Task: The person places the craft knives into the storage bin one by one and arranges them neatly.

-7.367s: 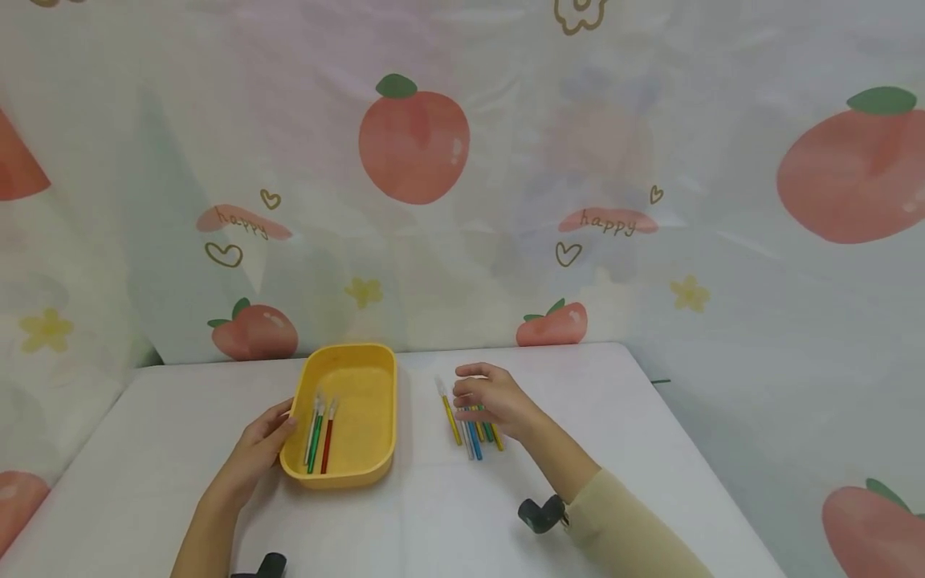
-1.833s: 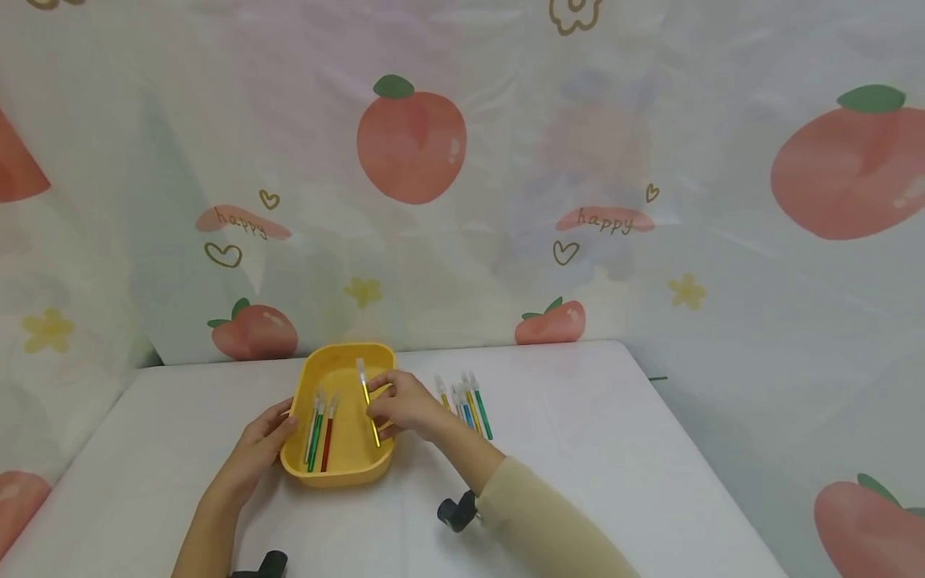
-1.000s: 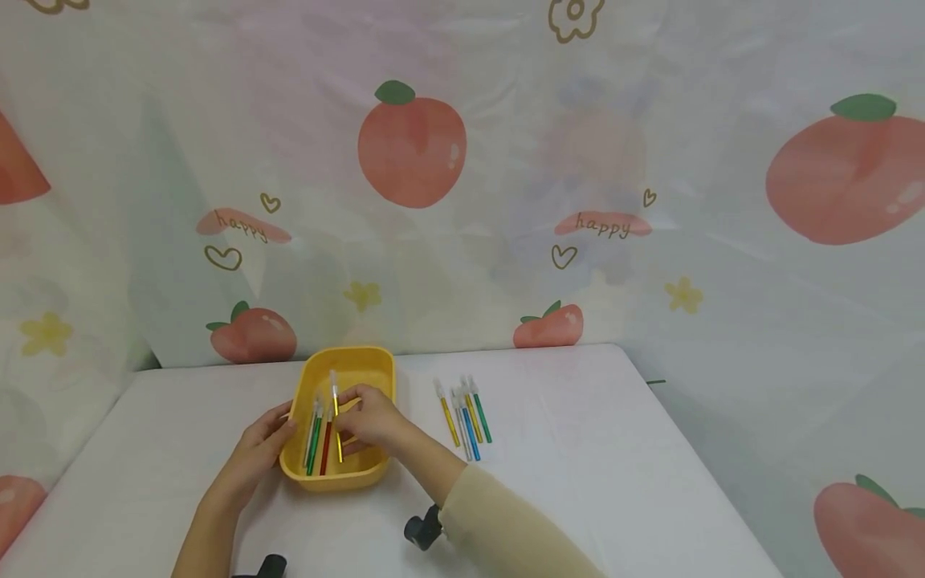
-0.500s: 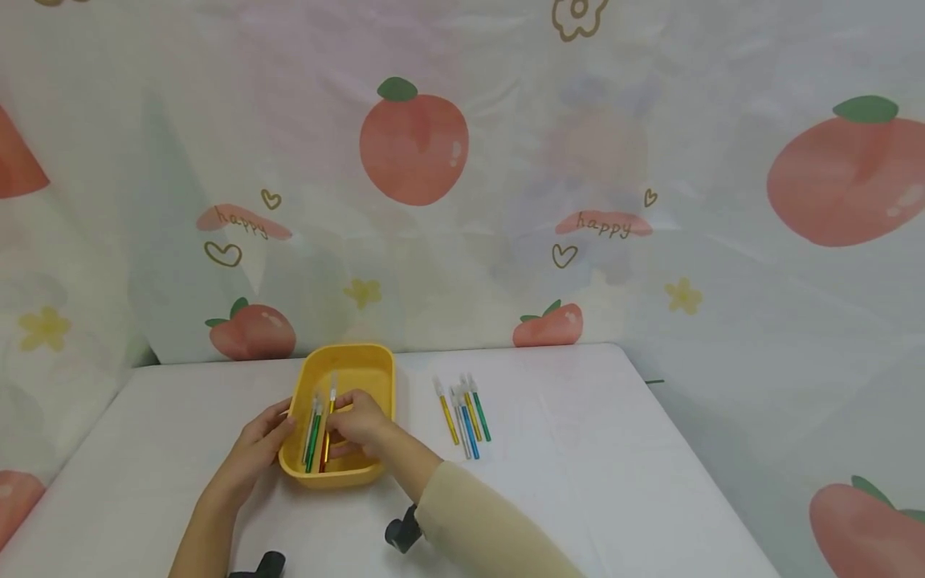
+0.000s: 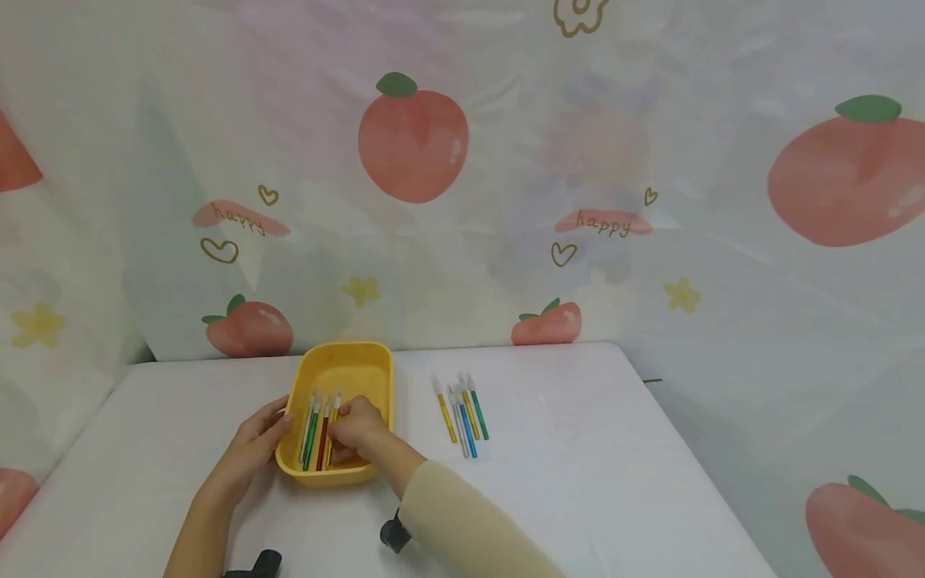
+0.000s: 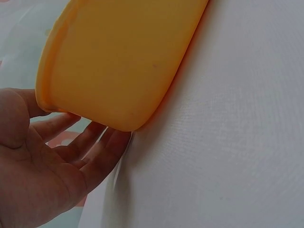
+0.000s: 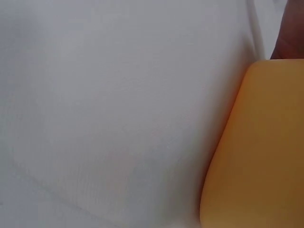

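Note:
In the head view, a yellow plastic tray [image 5: 383, 377] stands on the white table. My left hand [image 5: 249, 441] holds its left side, thumb at the rim; the left wrist view shows the fingers [image 6: 102, 149] against the tray's outer wall. Inside the tray, my right hand [image 5: 359, 429] pinches a slim yellow pen-shaped tool [image 5: 335, 413] with a clear cap. Just left of it lie a red one [image 5: 322, 441], a green one [image 5: 311, 441] and a silver one [image 5: 305, 433], roughly parallel. The right fingertips are partly hidden. The right wrist view mostly shows the tray's outer wall [image 7: 261, 142].
Right of the tray, several more capped pen-shaped tools lie on the table: a yellow one [image 5: 444, 413] somewhat apart, then silver, blue [image 5: 468, 429], yellow and green [image 5: 479, 416] close together. A peach-printed curtain [image 5: 462, 281] hangs behind the table's back edge.
My right hand has carried the yellow pen-shaped tool from the pile into the tray, moving left and lowering it beside the red one. My left hand has kept hold of the tray.

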{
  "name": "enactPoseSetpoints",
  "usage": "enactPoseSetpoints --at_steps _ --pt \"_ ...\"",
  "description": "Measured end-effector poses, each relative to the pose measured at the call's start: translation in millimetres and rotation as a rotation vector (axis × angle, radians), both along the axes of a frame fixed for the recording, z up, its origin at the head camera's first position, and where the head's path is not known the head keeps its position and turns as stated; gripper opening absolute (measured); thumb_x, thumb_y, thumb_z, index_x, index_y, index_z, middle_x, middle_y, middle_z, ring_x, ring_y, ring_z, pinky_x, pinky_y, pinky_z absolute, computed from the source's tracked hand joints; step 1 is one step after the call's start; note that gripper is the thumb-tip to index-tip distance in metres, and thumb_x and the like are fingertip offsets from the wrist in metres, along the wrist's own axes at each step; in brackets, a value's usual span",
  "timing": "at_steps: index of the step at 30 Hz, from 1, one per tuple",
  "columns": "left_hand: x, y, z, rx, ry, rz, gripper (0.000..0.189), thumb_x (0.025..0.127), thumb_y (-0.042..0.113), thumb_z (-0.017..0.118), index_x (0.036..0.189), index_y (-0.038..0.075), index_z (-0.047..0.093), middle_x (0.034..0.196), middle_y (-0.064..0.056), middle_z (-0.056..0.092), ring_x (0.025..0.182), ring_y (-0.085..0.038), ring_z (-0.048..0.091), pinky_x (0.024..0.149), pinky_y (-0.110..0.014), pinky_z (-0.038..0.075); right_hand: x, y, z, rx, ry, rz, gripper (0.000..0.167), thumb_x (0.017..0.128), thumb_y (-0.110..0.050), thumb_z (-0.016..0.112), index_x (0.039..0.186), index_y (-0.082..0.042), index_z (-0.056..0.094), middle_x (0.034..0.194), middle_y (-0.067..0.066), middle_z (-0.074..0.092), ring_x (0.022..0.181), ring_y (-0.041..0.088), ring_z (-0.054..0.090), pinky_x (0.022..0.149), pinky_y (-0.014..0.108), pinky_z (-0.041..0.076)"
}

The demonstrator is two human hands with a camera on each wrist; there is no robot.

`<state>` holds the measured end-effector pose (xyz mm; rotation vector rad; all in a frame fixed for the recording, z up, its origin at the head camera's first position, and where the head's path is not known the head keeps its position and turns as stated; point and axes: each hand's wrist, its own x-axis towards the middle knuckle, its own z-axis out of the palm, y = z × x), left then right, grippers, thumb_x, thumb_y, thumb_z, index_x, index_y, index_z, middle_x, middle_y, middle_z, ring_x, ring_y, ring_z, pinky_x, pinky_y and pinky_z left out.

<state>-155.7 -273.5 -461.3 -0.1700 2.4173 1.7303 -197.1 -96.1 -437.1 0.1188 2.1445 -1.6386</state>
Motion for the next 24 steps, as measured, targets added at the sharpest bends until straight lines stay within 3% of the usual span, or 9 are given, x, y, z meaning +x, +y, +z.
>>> enactPoseSetpoints --at_steps 6,12,24 --pt "-0.5 -0.5 -0.4 0.009 -0.011 -0.001 0.064 0.107 0.039 0.043 0.159 0.007 0.021 0.159 -0.027 0.028 0.143 -0.040 0.037 0.112 -0.053 0.036 -3.4 -2.4 -5.5 0.031 0.002 -0.005 0.026 0.085 0.010 0.067 0.107 0.003 0.057 0.079 0.014 0.063 0.061 0.030 0.071 0.058 0.039 0.061" --pt "-0.4 -0.9 0.1 0.007 0.000 0.000 0.063 0.107 0.037 0.043 0.158 0.006 0.022 0.158 -0.027 0.030 0.142 -0.040 0.039 0.112 -0.052 0.038 -4.8 -4.5 -9.4 0.070 0.034 0.013 0.031 0.082 0.011 0.070 0.111 0.004 0.060 0.085 0.014 0.063 0.058 0.027 0.070 0.055 0.037 0.061" --pt "-1.6 -2.6 -1.1 0.017 -0.008 -0.004 0.064 0.107 0.038 0.043 0.158 0.006 0.021 0.158 -0.027 0.029 0.142 -0.038 0.038 0.112 -0.050 0.039 -5.4 -5.2 -5.8 0.128 0.081 0.048 0.041 0.082 0.006 0.074 0.118 -0.006 0.058 0.091 0.011 0.059 0.058 0.023 0.067 0.053 0.034 0.059"
